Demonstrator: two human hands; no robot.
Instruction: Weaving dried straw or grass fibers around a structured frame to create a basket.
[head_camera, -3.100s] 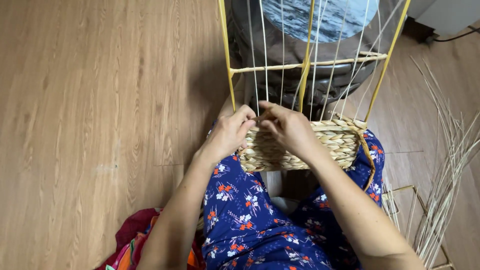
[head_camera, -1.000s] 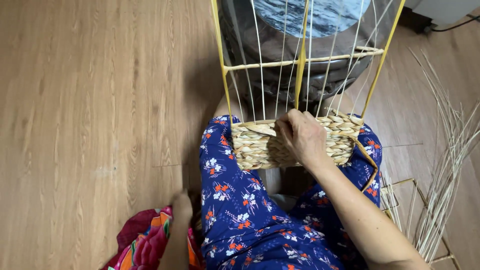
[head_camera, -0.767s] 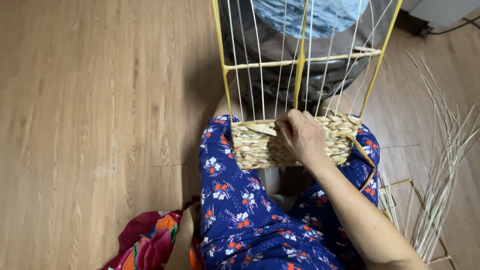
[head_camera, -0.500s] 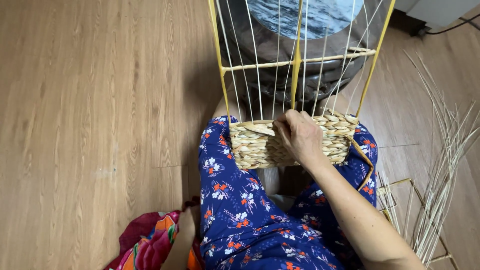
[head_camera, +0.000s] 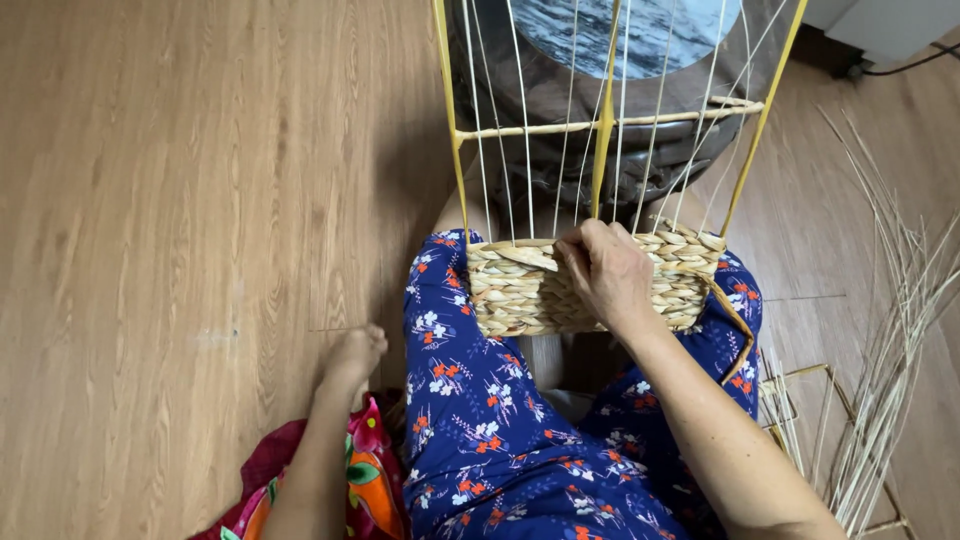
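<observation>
Right hand (head_camera: 608, 272) grasping coarse braided weave of half-made straw basket (head_camera: 520, 290) on thin yellow wire frame (head_camera: 606, 125); left hand (head_camera: 355, 352) loosely clenched above smooth wooden floor (head_camera: 150, 200).

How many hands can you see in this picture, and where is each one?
2. The right hand presses on the woven basket in the lap. The left hand is down by the wooden floor, beside the colourful cloth.

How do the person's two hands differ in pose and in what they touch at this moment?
The right hand rests on the woven band in the lap, fingers curled over its top edge; the left hand is down by the wooden floor, off the weaving. The right hand lies against the frame; the left is nearest the floral cloth, and its grip is unclear. Both are bare.
</observation>
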